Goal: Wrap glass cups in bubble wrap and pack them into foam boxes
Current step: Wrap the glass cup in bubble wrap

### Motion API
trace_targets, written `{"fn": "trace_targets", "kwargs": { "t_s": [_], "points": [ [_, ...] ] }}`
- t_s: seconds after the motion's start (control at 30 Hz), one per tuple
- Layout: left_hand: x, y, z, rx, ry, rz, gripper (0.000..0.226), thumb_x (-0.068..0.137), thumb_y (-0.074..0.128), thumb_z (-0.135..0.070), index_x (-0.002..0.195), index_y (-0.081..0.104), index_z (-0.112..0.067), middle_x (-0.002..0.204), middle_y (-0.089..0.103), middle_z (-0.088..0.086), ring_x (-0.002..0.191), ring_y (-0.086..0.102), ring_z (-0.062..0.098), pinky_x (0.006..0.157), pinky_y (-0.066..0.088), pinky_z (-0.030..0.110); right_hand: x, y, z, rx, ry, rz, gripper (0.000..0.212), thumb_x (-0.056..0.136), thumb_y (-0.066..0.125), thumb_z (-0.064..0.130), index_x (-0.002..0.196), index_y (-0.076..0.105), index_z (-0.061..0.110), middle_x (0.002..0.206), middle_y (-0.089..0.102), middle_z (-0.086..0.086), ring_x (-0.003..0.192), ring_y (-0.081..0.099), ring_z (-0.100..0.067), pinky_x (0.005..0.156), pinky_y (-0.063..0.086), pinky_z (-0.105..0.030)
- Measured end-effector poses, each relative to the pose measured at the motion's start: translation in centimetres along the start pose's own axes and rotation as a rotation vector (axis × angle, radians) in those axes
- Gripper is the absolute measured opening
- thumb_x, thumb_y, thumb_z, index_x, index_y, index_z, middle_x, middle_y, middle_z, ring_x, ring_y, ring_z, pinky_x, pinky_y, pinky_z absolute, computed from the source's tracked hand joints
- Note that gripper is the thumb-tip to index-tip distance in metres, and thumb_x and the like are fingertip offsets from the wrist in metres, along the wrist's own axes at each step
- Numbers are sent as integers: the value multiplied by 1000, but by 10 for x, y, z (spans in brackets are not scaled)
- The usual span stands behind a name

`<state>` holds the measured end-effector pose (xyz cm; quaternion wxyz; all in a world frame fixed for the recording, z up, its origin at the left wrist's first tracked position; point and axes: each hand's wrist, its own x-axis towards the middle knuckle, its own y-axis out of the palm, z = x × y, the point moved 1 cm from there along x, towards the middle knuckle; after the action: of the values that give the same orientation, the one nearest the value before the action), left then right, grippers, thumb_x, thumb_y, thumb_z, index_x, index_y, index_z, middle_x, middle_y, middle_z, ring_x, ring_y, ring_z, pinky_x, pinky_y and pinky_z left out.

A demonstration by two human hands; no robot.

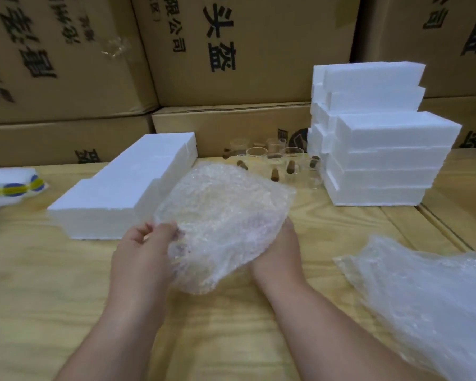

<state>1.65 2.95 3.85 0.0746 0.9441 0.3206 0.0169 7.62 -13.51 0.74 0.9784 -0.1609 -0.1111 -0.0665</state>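
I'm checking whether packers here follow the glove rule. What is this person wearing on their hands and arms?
Nothing that shows. The left hand and right hand are bare, with no gloves, rings, watch or wristbands visible. Both forearms are uncovered right down to the bottom edge of the picture, so no sleeves appear. The right hand's fingers are mostly hidden behind bubble wrap.

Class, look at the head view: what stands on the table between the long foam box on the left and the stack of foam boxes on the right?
In the head view, glass cups stand between the long foam box and the stack of foam boxes.
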Motion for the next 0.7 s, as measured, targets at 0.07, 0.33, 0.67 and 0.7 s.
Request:
{"fn": "trace_targets", "kwargs": {
  "t_s": [0.07, 0.33, 0.67, 0.7],
  "points": [
    [4, -17, 12, 40, 32, -73, 21, 79, 75, -22, 98, 67, -20, 78, 78, 0, 62, 72, 18, 53, 55, 32, 1, 3, -2, -73, -8, 4, 18, 85, 60, 28, 99, 70, 26, 111, 64, 4, 103, 62, -16, 89, 53, -33],
    [-1, -35, 5, 520, 621, -15, 33, 81, 67, -29, 108, 56, -43, 117, 55, -32, 120, 51, 6, 103, 36, 23, 0, 5, -2, -92, -19, 111, 35, 87, 69, 43, 121, 69, 38, 147, 45, 15, 139, 37, -14, 116, 36, -43],
    [3, -54, 9, 925, 376, 758, 56, 74, 57, -5, 110, 65, -47, 119, 47, -44, 116, 46, -15, 90, 32, -1, 0, -1, 4, -357, 23, 0, 5, 86, 56, 28, 86, 60, 31, 147, 48, 9, 139, 36, -15, 118, 25, -40],
    [5, -53, 12, 941, 407, 702, 55, 78, 58, -3, 107, 65, -49, 119, 48, -44, 117, 46, -15, 90, 33, -1, 0, -3, 5, -350, 29, -13, 7, 86, 54, 26, 84, 60, 30, 145, 51, 8, 138, 38, -15, 117, 27, -41]
  ]
}}
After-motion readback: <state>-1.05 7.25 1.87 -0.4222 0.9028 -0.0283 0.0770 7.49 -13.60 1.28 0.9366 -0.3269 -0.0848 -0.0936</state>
